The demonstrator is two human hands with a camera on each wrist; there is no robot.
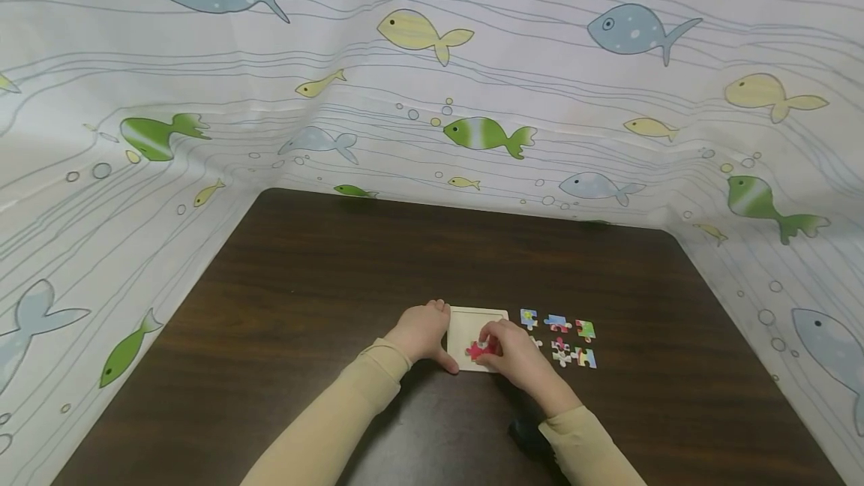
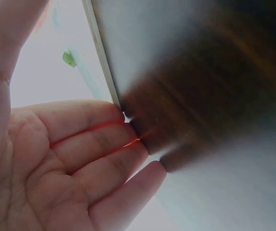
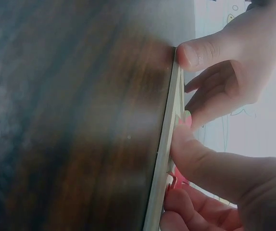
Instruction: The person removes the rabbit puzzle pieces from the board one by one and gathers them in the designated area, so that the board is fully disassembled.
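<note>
A shallow pale wooden puzzle tray [image 1: 466, 321] lies on the table. Along its left side rests my left hand [image 1: 425, 332], thumb at the near corner and fingers stretched toward the far one. In the left wrist view those fingers [image 2: 94, 144] are straight, close to the tray's edge. Over the tray, my right hand [image 1: 520, 355] pinches a red jigsaw piece [image 1: 475, 352] between thumb and fingers, low over the tray floor. The right wrist view shows the right thumb [image 3: 191, 151] near the tray's rim, covering part of the red piece.
Several colourful jigsaw pieces [image 1: 557, 323] lie in loose rows right of the tray, one partly behind the right hand. A black object [image 1: 529, 437] shows at the right wrist. Around the dark wooden table [image 1: 324, 268] hangs a fish-print curtain [image 1: 378, 126].
</note>
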